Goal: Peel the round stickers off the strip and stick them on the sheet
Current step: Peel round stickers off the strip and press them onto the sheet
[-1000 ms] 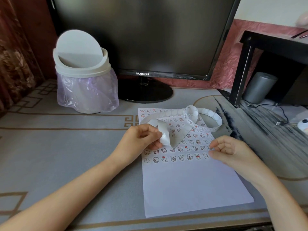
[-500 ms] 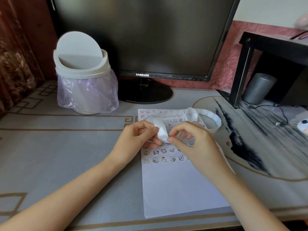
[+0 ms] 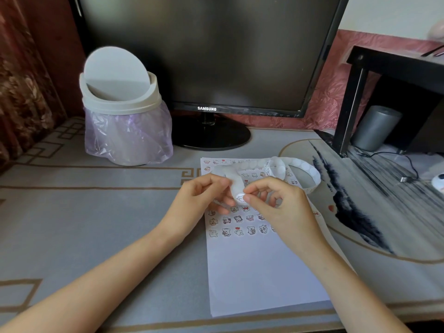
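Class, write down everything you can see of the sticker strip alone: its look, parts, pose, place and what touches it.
The strip is a long, narrow white band, seemingly glossy backing paper, with round white stickers in a row; small cartoon prints show on parts of it. It curls in loose loops over the top of the sheet, partly past its right edge. Its near end is raised: the left hand grips it and the right hand pinches a round sticker there.
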`<state>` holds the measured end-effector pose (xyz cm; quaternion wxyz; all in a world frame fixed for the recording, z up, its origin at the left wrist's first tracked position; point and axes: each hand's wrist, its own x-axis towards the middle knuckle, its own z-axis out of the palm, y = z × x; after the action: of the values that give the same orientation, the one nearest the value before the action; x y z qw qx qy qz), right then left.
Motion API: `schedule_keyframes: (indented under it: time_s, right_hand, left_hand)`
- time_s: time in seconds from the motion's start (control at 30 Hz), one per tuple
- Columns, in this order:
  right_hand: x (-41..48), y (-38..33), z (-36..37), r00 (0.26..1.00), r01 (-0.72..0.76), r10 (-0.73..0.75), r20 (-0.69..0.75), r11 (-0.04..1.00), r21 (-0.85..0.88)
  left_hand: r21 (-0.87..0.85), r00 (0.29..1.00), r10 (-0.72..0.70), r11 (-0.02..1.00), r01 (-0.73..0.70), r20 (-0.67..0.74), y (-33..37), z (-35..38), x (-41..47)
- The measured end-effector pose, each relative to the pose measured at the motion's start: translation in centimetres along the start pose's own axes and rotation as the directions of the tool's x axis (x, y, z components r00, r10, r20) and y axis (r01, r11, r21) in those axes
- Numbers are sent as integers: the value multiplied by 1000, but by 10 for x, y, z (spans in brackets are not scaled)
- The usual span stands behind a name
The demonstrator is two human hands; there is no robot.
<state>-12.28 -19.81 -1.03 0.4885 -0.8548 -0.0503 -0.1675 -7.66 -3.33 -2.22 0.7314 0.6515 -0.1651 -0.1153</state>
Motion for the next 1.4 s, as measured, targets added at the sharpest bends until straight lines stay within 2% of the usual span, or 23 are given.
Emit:
schedule_keyframes:
  time_s: [0.2,0.43,0.83,1.0,1.2,1.3,1.4]
  right_hand:
    - [0,1,0,1000,-31,30,6,998,48]
    - [-1,2,0,1000,5,-5,11,1000,-3]
    - [0,4,2,998,56,-58,-6,989,-139]
    - [-1,6,1,990,142,-140,28,955,-260]
    - [-3,3,-2,963,266,-240,122,918,-293]
    - [-5,1,-3,964,258,-233,128,936,-239]
    - [-8,-5,-10,986,132,-123,112,988,-78]
  left_hand:
    - [116,997,-4,993,-5,79,-2,1,-1]
    - [48,997,-1,999,-3,73,-4,1,-1]
    - [31,999,-11,999,10,49,-6,1,-1]
    - [44,998,-23,999,21,53,-4,1,0]
    - [-4,996,-76,997,76,49,-1,-2,1]
    - [-12,996,-85,996,85,29,-2,-2,2]
    - [-6,996,-83,996,83,17,-3,-1,2]
